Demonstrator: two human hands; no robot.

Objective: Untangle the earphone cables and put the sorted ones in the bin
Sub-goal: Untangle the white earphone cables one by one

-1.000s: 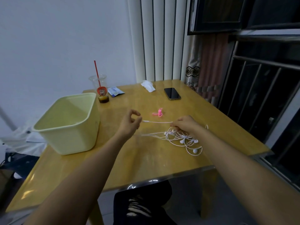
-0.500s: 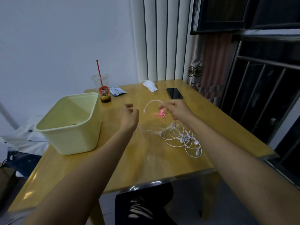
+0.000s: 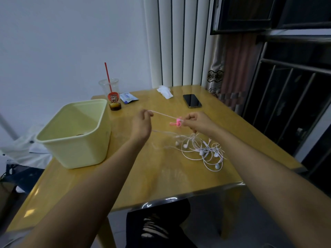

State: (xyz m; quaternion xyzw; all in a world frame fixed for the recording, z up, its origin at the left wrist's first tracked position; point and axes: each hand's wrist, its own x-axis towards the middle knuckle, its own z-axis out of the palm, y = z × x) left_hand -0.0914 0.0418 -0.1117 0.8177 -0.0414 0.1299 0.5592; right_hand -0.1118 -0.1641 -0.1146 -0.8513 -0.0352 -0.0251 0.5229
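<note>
Earphone cable strand (image 3: 164, 115) is pinched at both ends and pulled nearly straight in the air above the table, sloping slightly down from left to right.

Left hand (image 3: 141, 125): thumb and forefinger closed on the strand's left end, other fingers curled. The hand is raised, just right of the bin.

Right hand (image 3: 197, 122): fingers curled, tips pinching the strand's right end. More cable drops from under this hand to the tangle.

Pink object (image 3: 176, 123): small, right at the right fingertips and on the line of the strand. Cannot tell whether the fingers touch it or it lies on the table behind.

Tangle (image 3: 202, 149): white earphone cables on the table, below and right of the right hand. Several earbuds show among the loops. One loose run trails left, under the left wrist.

Bin (image 3: 80, 151): pale yellow-green, open top, on the left part of the table, well apart from the tangle. Something small and dark lies inside, too small to identify.

Table (image 3: 179, 179): glossy wood. On the far side:
- clear cup (image 3: 111, 90) with red straw (image 3: 107, 74), just behind the bin's far corner
- blue-white packet (image 3: 128, 97) beside the cup
- crumpled tissue (image 3: 164, 92)
- dark phone (image 3: 192, 100), lying flat

Knee (image 3: 157, 226) in dark ripped trousers shows below the near edge
</note>
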